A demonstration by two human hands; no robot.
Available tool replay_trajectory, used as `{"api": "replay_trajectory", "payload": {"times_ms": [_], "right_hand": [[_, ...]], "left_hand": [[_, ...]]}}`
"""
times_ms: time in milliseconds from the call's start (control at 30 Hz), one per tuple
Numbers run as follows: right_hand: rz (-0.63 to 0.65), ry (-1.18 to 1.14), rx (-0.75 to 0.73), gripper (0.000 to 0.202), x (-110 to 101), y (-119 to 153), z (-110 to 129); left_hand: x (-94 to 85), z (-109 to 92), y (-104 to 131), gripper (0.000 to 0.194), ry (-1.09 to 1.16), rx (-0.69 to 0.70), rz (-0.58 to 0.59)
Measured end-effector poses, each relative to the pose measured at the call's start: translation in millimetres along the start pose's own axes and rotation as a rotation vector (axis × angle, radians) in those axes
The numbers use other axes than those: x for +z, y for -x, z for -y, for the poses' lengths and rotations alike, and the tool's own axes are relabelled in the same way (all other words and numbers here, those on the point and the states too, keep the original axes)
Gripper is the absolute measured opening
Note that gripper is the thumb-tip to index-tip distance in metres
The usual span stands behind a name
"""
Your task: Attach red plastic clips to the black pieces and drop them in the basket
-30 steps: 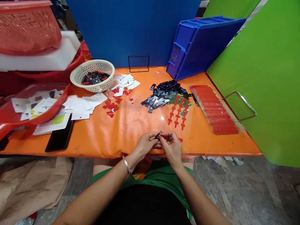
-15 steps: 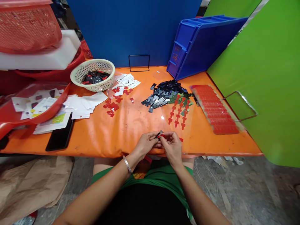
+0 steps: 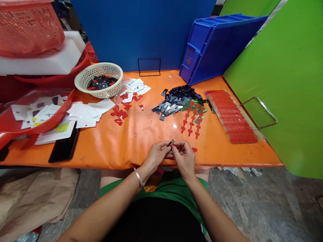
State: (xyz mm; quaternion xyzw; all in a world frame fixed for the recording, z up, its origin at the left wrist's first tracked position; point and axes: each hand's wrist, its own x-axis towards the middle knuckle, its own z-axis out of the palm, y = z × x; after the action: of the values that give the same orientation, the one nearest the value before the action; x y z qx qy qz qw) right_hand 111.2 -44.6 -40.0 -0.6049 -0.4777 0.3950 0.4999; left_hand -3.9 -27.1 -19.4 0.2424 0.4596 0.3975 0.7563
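Note:
Near the table's front edge, my left hand [image 3: 156, 154] pinches a small flat black piece [image 3: 171, 142] whose upper end sticks up between the fingers. Close against it, my right hand [image 3: 185, 157] is closed on a small red piece [image 3: 174, 145], pressed to the black one; the fingertips hide most of both. A loose red piece [image 3: 194, 150] lies just right of my right hand. Beyond my hands, red T-shaped pieces [image 3: 190, 132] stand in rows on a clear sheet, beside a heap of black flat pieces [image 3: 169, 105].
Loose red pieces [image 3: 120, 114], white cards [image 3: 88, 112] and a black phone [image 3: 64, 146] are at left. A cream basket [image 3: 118, 88] holds black and red pieces. A blue crate [image 3: 214, 50] stands behind; a stack of red sheets [image 3: 236, 119] lies right.
Both hands stay together in nearly the same place. The black piece has tilted slightly between the fingers, and more of the loose red piece shows beside my right hand.

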Motion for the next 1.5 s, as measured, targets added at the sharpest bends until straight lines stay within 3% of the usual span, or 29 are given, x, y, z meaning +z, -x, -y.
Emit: {"api": "replay_trajectory", "payload": {"times_ms": [167,333,933,1367,1500], "right_hand": [[0.004,-0.023,0.002,0.019,0.7,0.7,3.3],[-0.077,-0.098,0.001,0.022,-0.6,-3.0,6.1],[-0.017,-0.049,0.002,0.02,0.7,0.1,-0.8],[-0.028,0.011,-0.033,0.017,1.0,0.0,-0.9],[-0.019,0.015,-0.032,0.017,0.8,1.1,-2.3]], "left_hand": [[0.2,-0.9,0.9,0.018,0.013,-0.012,0.0],[-1.4,-2.1,0.4,0.027,0.028,-0.043,0.008],[-2.3,-5.3,2.2,0.019,0.026,-0.02,0.075],[-2.9,-2.9,1.5,0.019,0.03,-0.025,0.049],[2.3,-0.9,0.6,0.014,0.023,-0.026,-0.025]]}}
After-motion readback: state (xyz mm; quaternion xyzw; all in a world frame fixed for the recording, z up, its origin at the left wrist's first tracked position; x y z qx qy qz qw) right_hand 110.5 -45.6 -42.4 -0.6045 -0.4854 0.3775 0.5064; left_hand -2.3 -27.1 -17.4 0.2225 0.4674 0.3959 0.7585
